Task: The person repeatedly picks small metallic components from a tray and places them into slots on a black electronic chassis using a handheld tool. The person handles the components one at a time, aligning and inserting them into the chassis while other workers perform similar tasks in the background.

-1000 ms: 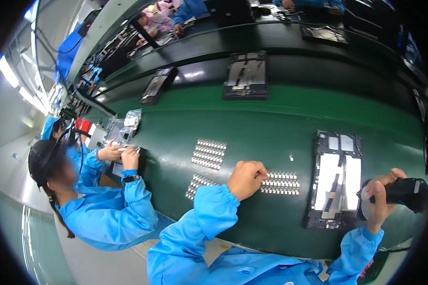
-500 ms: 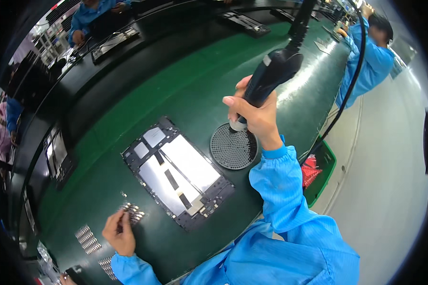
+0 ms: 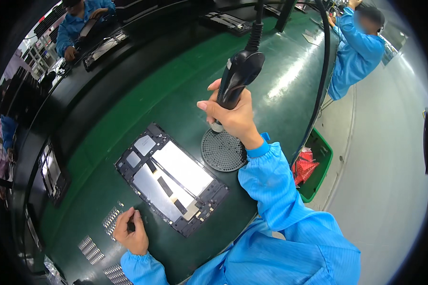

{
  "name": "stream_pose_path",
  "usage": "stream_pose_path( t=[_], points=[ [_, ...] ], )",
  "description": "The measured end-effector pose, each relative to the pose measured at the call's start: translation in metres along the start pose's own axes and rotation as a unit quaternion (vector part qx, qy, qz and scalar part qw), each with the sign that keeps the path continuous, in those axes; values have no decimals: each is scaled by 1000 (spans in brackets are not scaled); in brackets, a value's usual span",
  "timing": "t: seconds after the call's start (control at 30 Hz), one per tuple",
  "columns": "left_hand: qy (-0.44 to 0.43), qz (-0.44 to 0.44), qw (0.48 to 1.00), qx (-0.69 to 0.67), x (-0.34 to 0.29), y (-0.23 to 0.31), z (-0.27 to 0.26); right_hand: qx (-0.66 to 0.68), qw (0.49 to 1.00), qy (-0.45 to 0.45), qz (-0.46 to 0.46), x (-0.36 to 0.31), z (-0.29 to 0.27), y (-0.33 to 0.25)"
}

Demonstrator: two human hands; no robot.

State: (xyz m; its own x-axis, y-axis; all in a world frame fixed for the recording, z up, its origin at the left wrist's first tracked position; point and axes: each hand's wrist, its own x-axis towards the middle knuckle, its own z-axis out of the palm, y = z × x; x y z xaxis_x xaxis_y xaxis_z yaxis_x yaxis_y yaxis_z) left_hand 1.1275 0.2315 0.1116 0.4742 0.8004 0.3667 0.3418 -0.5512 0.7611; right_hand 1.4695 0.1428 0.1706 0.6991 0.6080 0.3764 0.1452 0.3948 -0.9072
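Note:
My right hand (image 3: 235, 113) is wrapped round a black electric screwdriver (image 3: 238, 80) with a cable at its top. Its pale lower end hangs over the far side of a round grey gridded tray (image 3: 222, 154), and I cannot tell whether the tip touches. To the left lies an open tablet-like device (image 3: 171, 178), with silver panels in a black frame. My left hand (image 3: 132, 232) is at its near left corner, thumb and forefinger drawn together; what they hold, if anything, is too small to make out. Beside those fingers lies a sheet of small metal parts (image 3: 111, 222).
Two more sheets of metal parts (image 3: 91, 250) lie near the left edge. A green bin (image 3: 323, 166) with red packaging stands off the right edge. The screwdriver's black cable (image 3: 256, 33) runs upward. Co-workers in blue sit at the far left and far right.
The view has shifted. My left hand has moved right, off the sheet of small metal parts, which now lies flat beside it. The screwdriver stays over the round tray, held more upright.

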Motion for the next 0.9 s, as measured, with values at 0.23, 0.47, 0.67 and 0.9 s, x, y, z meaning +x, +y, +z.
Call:
stream_pose_path(
  t=[0.23, 0.47, 0.67, 0.9],
  points=[
    [26, -19, 999, -21, 1, 4, 4, 4, 1000, -5, -6, 1, -2, 7],
    [5, 32, 998, 61, 4, 13, 4, 4, 1000, 5, 3, -2, 1, 7],
    [-15, 75, 993, 86, 10, 20, 19, 19, 999, 21, -21, -4, 11, -14],
    [-14, 133, 990, 33, 12, -3, 30, 97, 989, -68, -83, -29, 85, -37]
  ],
)
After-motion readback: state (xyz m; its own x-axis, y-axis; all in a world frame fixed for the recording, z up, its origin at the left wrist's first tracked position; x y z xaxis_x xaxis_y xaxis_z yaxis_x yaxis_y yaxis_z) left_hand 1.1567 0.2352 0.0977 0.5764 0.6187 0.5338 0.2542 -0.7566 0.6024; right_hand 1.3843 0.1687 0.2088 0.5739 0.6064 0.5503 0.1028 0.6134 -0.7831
